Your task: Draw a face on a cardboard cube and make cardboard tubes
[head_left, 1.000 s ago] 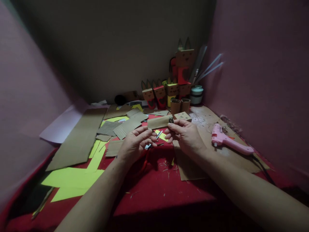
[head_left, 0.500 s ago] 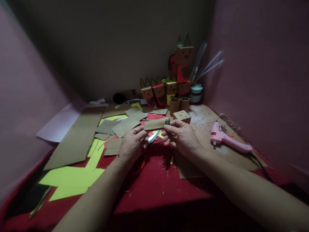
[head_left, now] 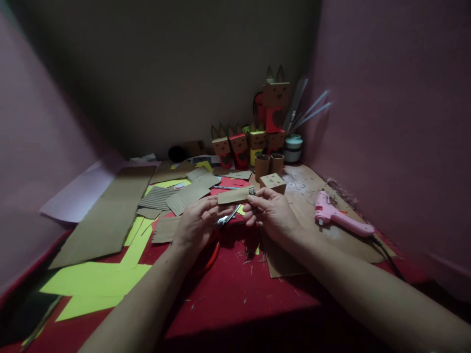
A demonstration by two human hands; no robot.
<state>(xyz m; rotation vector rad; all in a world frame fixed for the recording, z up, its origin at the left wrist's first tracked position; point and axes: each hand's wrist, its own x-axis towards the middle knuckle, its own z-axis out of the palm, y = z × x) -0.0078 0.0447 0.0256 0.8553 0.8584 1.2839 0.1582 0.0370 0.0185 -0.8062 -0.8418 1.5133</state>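
My left hand is closed around red-handled scissors, whose metal blades point up and right. My right hand pinches the right end of a brown cardboard strip, held level above the red table cover. The scissor blades sit just under the strip, between my two hands. A small dark mark shows at the strip's right end by my fingertips.
Cardboard sheets, corrugated pieces and yellow paper lie at the left. A pink glue gun rests on cardboard at the right. Cardboard animal figures, two tubes and a small box stand at the back.
Both hands have come a little lower and left with the strip, and the blades now sit closer under it. The view shifted slightly.
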